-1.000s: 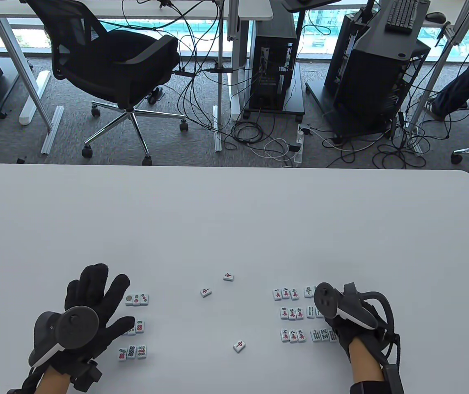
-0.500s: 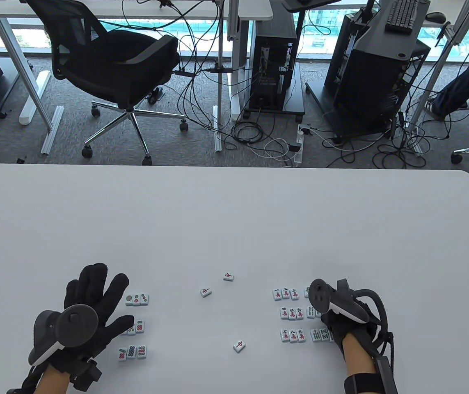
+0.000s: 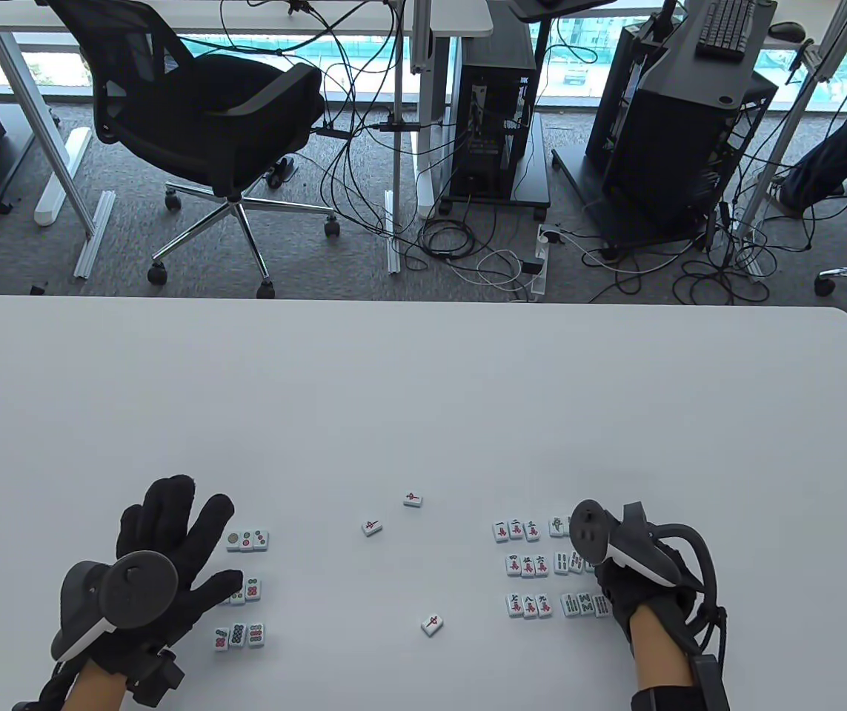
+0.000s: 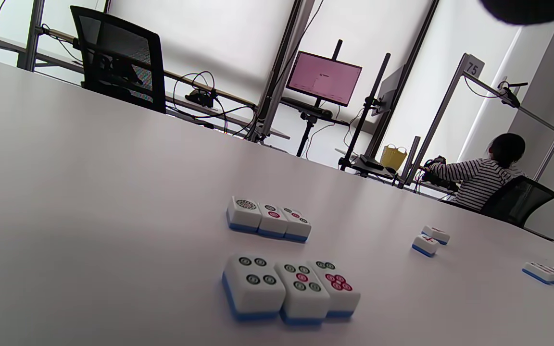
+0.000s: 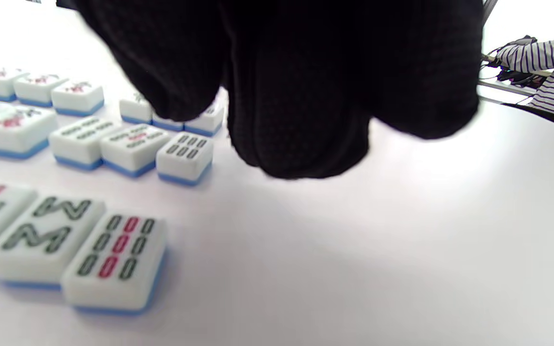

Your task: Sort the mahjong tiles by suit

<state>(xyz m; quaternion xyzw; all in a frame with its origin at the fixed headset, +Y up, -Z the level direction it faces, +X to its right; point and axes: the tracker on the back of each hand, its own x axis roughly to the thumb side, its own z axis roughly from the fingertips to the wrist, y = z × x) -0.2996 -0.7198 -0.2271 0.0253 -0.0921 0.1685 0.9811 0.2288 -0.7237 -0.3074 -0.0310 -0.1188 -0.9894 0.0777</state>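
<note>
- Two hands in black knit gloves rest at the near edge of a smooth white table (image 3: 423, 385), each with a dark, rounded plastic tracker on its back.
- The left hand (image 3: 164, 555) lies flat with fingers straight and spread wide, holding nothing; its thumb tip is touching or just over the middle row of the dot tiles (image 3: 244, 589).
- Those dot tiles sit in three short rows of three, face up: small glossy white blocks with rounded corners and a blue base, printed with green and red circles.
- The right hand (image 3: 627, 592) hovers over the right end of the bamboo tiles (image 3: 579, 585); in the right wrist view its fingers (image 5: 301, 120) hang bunched and curled downward with nothing in them.
- The bamboo tiles carry green and red stick marks and stand in rows just right of the character tiles (image 3: 527, 566), which bear red and black glyphs in three rows of three.
- Three loose tiles (image 3: 413, 499) with a red mark lie well apart between the two groups.
</note>
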